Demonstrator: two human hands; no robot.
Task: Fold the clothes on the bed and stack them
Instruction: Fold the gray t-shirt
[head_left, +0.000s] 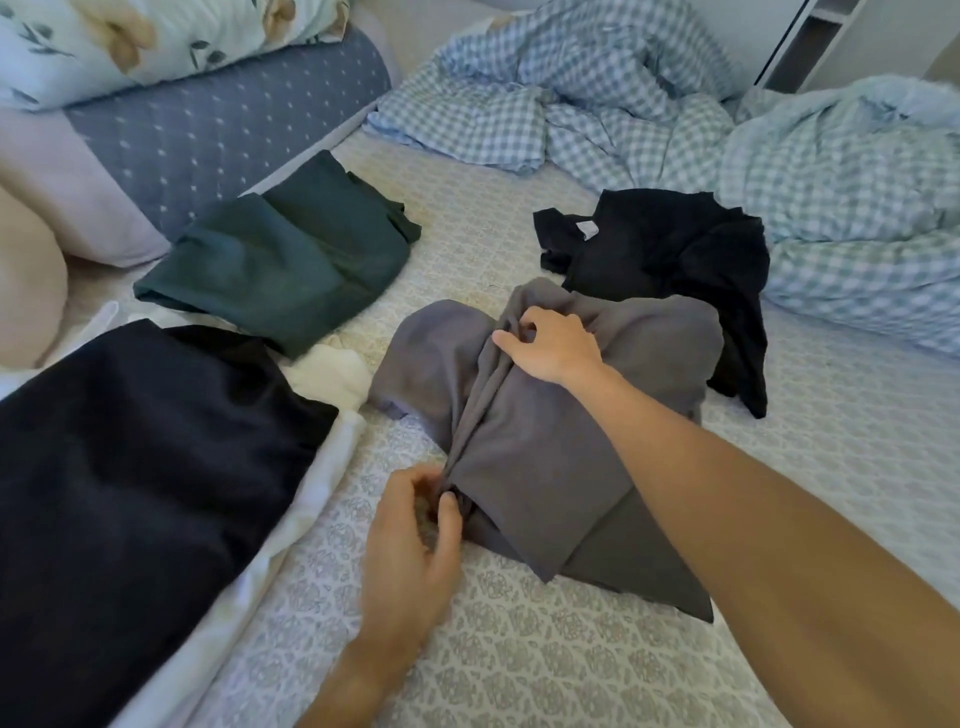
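Clearly mid-fold, the left hand (410, 540) pinches the crumpled grey cotton garment's (545, 426) near edge while the right hand's (550, 345) fingers (511, 340) bunch its far end, drawing one straight crease at the middle of the patterned bed (519, 665).

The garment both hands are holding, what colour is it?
Plain grey garment, seen in the head view, the only one.

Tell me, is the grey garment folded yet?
Not yet: the grey garment lies bunched and creased, both hands gripping its gathered middle ridge.
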